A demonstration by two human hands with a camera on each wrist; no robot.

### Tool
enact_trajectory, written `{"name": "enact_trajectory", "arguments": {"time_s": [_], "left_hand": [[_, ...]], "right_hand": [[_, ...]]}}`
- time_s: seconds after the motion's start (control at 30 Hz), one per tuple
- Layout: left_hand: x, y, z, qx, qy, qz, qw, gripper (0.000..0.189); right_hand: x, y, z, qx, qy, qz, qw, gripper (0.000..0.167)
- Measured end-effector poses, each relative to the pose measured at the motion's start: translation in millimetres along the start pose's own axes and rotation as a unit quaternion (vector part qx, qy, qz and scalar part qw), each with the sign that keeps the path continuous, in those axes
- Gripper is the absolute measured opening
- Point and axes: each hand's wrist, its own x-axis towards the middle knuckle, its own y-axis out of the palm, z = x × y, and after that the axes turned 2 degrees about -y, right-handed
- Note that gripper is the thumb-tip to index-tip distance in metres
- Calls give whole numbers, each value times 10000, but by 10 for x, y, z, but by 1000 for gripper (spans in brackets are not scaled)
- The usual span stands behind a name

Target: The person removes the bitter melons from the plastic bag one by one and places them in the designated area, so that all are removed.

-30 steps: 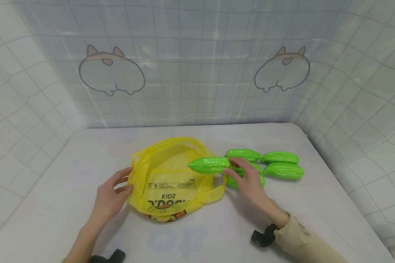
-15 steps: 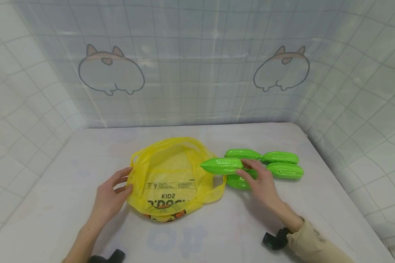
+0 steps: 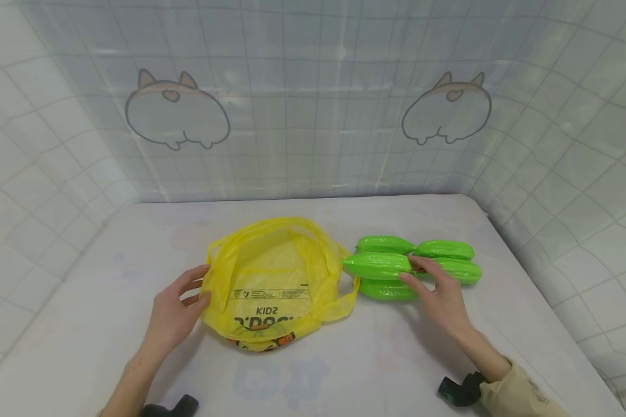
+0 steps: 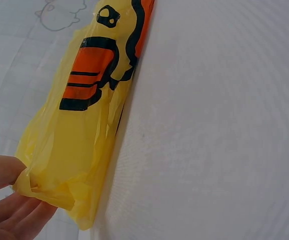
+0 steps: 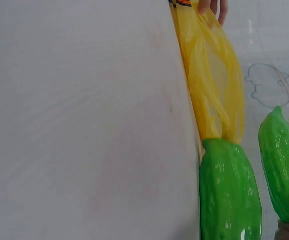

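Observation:
A yellow plastic bag with printed lettering lies with its mouth spread wide, midway along the table. At its left rim my left hand pinches the plastic between thumb and fingers, which the left wrist view shows up close at the bag's edge. My right hand grips the blunt end of a glossy green bitter melon, its pointed tip facing the bag. In the right wrist view this held melon is raised, apart from another melon that lies on the table beside the bag's handle.
More green bitter melons lie right of the bag: one behind, one in front, and a far-right pair, partly covered by the right hand. A tiled-pattern backdrop borders the table at the back and sides.
My right hand has moved right with the bitter melon, from beside the bag's mouth to over the other melons. The left hand and the bag have stayed in place.

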Motion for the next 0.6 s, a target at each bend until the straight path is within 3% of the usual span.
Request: {"name": "enact_trajectory", "arguments": {"time_s": [0.6], "left_hand": [[10, 6, 28, -35, 69, -52, 10000, 52]], "right_hand": [[-142, -379, -247, -307, 127, -482, 9983, 39]]}}
